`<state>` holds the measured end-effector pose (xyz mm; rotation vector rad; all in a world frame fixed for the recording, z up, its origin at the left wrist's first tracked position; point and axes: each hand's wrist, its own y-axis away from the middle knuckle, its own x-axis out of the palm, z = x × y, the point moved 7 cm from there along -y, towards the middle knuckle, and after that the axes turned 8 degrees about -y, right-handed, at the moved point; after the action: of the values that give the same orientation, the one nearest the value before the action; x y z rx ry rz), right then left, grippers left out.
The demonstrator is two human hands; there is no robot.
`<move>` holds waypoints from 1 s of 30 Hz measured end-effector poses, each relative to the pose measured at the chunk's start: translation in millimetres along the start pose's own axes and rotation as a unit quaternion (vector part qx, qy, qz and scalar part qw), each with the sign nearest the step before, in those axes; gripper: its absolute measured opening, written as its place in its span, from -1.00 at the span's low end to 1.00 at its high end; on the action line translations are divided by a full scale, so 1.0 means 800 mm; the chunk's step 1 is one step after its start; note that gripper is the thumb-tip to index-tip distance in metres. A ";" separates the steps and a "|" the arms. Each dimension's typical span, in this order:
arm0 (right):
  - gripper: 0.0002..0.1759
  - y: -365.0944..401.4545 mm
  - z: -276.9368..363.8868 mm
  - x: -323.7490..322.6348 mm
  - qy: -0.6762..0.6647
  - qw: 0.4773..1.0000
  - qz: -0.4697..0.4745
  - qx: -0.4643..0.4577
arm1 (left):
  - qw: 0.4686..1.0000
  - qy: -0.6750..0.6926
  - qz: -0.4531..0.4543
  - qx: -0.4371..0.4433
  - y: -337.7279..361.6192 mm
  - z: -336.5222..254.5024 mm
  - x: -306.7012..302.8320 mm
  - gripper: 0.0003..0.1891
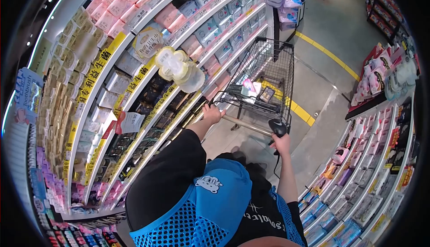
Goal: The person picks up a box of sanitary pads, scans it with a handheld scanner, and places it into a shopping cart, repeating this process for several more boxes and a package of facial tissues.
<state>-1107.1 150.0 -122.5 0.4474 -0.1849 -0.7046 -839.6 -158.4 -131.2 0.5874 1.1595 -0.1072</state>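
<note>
A black wire shopping cart [286, 63] stands in front of me, with its pale bar handle [246, 124] running crosswise. My left hand [212, 113] is closed round the left end of that handle. At the right end, my right hand [281, 144] is wrapped round a black handheld barcode scanner [277, 127], whose rounded head points up and forward. Whether the right hand also touches the handle cannot be made out. Inside the basket lie a pink and white pack [248, 86] and a dark pack [267, 95].
Long shelves [154, 12] of packaged hygiene goods curve along my left, with price labels and hanging round signs [179, 68]. Lower shelves [358, 157] line the right. A display stand [378, 74] is ahead right. Yellow floor tape [313, 45] crosses the aisle ahead.
</note>
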 end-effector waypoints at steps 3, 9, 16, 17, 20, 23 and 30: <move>-0.67 -0.010 0.012 -0.023 -0.008 1.000 -0.013 -0.027 | 0.998 0.031 0.053 0.019 -0.006 -0.022 0.001 -0.22; -0.66 -0.036 0.008 -0.065 -0.002 1.000 -0.009 -0.015 | 0.997 0.061 0.010 0.039 -0.007 -0.062 -0.019 -0.23; -0.71 -0.044 0.041 -0.096 0.025 0.999 -0.033 0.013 | 0.993 0.077 -0.069 0.055 -0.014 -0.104 -0.032 -0.30; -0.71 -0.049 0.037 -0.098 -0.010 0.999 -0.037 0.000 | 0.991 0.096 -0.077 0.060 -0.015 -0.109 -0.038 -0.33; -0.72 -0.065 0.033 -0.105 -0.016 0.997 -0.071 0.029 | 0.986 0.105 -0.112 0.069 -0.023 -0.119 -0.050 -0.34; -0.72 -0.078 0.040 -0.110 -0.025 0.997 -0.066 0.020 | 0.981 0.120 -0.135 0.072 -0.046 -0.132 -0.056 -0.36; -0.68 -0.110 0.058 -0.119 -0.039 0.995 -0.086 0.036 | 0.959 0.189 -0.179 0.112 -0.082 -0.146 -0.103 -0.43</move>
<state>-1244.2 138.6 -122.7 0.5097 -0.2489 -0.8866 -995.3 -174.3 -114.3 0.6064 1.6346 -0.4565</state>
